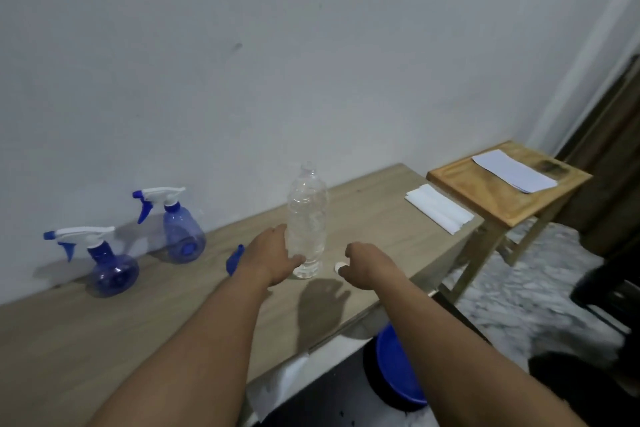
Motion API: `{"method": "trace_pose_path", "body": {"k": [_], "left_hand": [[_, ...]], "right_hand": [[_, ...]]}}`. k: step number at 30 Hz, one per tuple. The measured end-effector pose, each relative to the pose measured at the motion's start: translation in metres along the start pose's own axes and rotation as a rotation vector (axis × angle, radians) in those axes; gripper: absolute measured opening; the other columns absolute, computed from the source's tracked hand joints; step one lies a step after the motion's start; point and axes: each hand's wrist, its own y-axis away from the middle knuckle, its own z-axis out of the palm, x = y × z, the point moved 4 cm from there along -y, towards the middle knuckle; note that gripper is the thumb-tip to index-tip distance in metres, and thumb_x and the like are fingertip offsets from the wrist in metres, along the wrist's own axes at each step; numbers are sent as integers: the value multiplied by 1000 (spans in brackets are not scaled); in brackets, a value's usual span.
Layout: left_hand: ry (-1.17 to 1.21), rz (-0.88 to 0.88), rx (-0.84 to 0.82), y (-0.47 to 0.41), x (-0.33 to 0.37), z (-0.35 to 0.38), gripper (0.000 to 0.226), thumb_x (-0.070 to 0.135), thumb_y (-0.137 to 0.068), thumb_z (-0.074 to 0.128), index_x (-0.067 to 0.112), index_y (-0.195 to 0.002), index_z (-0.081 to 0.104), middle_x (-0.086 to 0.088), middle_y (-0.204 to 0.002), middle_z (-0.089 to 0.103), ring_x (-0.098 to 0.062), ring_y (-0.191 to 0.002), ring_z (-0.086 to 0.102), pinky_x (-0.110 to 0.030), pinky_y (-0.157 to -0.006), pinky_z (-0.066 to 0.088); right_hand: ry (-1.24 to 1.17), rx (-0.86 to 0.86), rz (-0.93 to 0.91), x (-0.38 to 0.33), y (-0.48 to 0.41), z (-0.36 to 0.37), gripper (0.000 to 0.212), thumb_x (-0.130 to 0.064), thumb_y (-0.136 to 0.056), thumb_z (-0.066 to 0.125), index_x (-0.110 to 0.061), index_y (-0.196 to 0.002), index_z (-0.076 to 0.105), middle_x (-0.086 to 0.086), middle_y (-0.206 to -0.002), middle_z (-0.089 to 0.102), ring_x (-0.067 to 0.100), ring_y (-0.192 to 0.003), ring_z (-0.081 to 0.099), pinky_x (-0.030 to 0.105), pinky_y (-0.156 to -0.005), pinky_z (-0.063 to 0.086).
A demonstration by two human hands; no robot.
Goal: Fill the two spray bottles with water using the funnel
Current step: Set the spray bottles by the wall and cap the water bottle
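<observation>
Two blue spray bottles with white trigger heads stand at the table's left, one nearer me (110, 270) and one by the wall (181, 232). A clear plastic water bottle (308, 215) stands uncapped in the middle of the wooden table (104, 340). My left hand (273, 253) grips its lower part, thumb round the base. A blue funnel (235, 258) lies just left of that hand, mostly hidden by it. To the right of the bottle, my right hand (367, 265) pinches a small white bottle cap (340, 267) low over the tabletop.
Folded white paper (440, 211) lies at the table's right end. A wooden stool (491, 194) with a white sheet on it stands beside the table. A blue basin (398, 367) sits on the floor below the table's front edge.
</observation>
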Motion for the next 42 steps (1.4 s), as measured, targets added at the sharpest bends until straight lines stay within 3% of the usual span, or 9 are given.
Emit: {"method": "trace_pose_path", "body": {"k": [6, 11, 17, 20, 25, 32, 36, 39, 42], "left_hand": [[215, -119, 120, -22, 3, 30, 77, 52, -69, 79, 21, -131, 46, 0, -122, 62, -23, -109, 61, -37, -91, 51], [365, -164, 164, -25, -6, 48, 84, 46, -70, 81, 24, -139, 37, -1, -120, 64, -19, -105, 64, -40, -94, 52], [395, -180, 191, -22, -4, 50, 82, 39, -75, 82, 22, -142, 36, 1, -122, 64, -16, -108, 63, -39, -96, 52], [372, -196, 174, -19, 0, 47, 92, 49, -71, 81, 22, -144, 32, 0, -128, 61, -17, -112, 61, -41, -98, 51], [399, -252, 240, -14, 20, 31, 102, 67, -58, 77, 26, -142, 34, 2, -133, 57, -21, -118, 58, -43, -99, 50], [457, -269, 320, -14, 46, 5, 102, 67, -58, 79, 31, -141, 33, 2, -134, 57, -24, -117, 57, -44, -95, 52], [418, -295, 284, -19, 47, -2, 95, 59, -65, 82, 27, -140, 32, -3, -128, 59, -26, -112, 58, -39, -90, 51], [427, -311, 274, -21, 45, -2, 94, 56, -68, 81, 25, -141, 31, -6, -129, 57, -27, -112, 56, -40, -92, 51], [445, -324, 261, -23, 44, -1, 96, 54, -67, 83, 25, -143, 32, -5, -132, 55, -26, -115, 54, -39, -94, 49]], "right_hand": [[-6, -52, -77, 19, -46, 33, 49, -29, -99, 50, -9, -143, 43, 17, -141, 48, 35, -130, 49, 41, -104, 44], [38, -54, -166, 18, -69, 64, 47, -15, -97, 46, -12, -144, 41, 17, -136, 47, 39, -125, 50, 44, -101, 47], [87, -14, -225, 33, -80, 67, 26, -13, -101, 43, -5, -121, 57, 18, -121, 53, 39, -114, 55, 42, -92, 46], [40, 4, -211, 38, -79, 43, 24, -17, -98, 50, -4, -116, 58, 18, -119, 55, 39, -111, 58, 40, -92, 47], [-111, 151, -217, 27, -68, -47, 42, -28, -87, 68, -6, -122, 65, 15, -124, 63, 33, -115, 60, 33, -93, 47], [-284, 278, -469, -41, -30, -181, 34, -24, -87, 64, -15, -119, 70, -5, -98, 64, 15, -91, 60, 22, -74, 42], [-177, 197, -631, -83, -16, -205, 35, -19, -87, 63, -16, -121, 70, -6, -99, 65, 15, -96, 63, 22, -78, 43], [-22, 160, -654, -98, -17, -201, 37, -18, -90, 63, -14, -126, 68, 3, -115, 69, 14, -92, 57, 24, -80, 42], [5, 147, -652, -100, -21, -195, 38, -15, -91, 64, -13, -130, 67, 4, -123, 69, 17, -102, 61, 25, -83, 44]]}}
